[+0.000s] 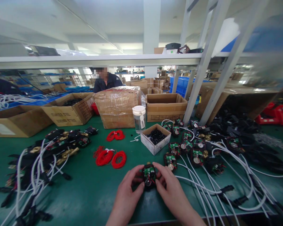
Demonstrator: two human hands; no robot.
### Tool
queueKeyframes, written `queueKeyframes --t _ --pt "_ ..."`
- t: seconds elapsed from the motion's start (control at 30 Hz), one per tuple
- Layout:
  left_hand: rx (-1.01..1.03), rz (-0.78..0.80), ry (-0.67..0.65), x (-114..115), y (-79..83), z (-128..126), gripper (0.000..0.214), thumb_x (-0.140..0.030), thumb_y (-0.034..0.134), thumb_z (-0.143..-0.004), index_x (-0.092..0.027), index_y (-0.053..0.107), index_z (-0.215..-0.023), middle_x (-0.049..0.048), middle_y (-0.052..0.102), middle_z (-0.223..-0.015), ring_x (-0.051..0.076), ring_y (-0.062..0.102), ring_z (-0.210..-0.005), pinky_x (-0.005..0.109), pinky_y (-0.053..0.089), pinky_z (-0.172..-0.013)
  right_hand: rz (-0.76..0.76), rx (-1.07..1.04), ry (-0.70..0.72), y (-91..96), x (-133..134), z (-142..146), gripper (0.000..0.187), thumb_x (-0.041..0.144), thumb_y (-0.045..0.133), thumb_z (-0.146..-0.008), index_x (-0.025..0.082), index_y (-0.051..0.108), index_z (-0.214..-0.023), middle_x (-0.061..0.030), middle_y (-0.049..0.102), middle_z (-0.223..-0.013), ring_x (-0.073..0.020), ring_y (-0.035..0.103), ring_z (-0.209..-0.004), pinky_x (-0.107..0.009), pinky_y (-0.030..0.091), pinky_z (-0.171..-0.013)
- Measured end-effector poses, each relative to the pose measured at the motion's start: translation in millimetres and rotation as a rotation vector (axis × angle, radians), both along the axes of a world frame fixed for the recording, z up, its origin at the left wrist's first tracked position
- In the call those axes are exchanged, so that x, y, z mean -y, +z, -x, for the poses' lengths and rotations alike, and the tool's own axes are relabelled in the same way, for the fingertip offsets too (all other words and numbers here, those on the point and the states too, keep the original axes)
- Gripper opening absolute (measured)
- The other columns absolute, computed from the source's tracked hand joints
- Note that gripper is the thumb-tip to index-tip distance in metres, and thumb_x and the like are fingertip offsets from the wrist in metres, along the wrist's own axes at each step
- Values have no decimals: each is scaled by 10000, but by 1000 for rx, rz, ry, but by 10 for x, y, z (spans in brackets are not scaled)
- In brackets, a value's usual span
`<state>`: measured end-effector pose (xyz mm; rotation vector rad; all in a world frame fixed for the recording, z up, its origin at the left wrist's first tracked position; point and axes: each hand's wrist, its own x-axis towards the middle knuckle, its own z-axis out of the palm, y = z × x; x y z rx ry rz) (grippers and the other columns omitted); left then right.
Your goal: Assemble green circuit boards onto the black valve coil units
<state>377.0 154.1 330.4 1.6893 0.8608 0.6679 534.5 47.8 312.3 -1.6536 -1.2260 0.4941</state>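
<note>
Both my hands meet at the front middle of the green bench (pixel 89 188). Between them is a small black valve unit (pixel 149 175) with a green circuit board and a brass top. My left hand (pixel 127 191) curls round its left side, and my right hand (pixel 171 188) grips its right side with fingers bent over it. The unit rests on or just above the bench; I cannot tell which. Just beyond my left hand lie bundles of red rings (pixel 110 157).
Finished units with white cables (pixel 195 153) crowd the right; a similar pile (pixel 49 147) lies left. A small white box of black parts (pixel 155 138) and a clear jar (pixel 139 118) stand mid-bench. Cardboard boxes (pixel 118 106) line the back, where a person (pixel 106 81) sits.
</note>
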Motion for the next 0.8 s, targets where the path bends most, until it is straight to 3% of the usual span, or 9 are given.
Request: queueKeyframes --t 0.6,0.8 --pt "45 -14 62 90 -69 -95 556 -138 642 -679 -224 611 -1227 69 716 -1159 214 718 -936 403 579 -912 -56 -120 -36 27 -14 102 618 75 501 -834 292 530 -1412 -32 565 -1028 -165 637 -817 -317 597 -774" --pt "46 -77 147 151 -114 -186 542 -149 661 -664 -208 607 -1200 81 698 -1159 236 697 -958 418 560 -903 -56 -117 -24 2 -22 103 630 70 507 -834 291 517 -1423 -36 564 -1045 -166 639 -826 -321 600 -783"
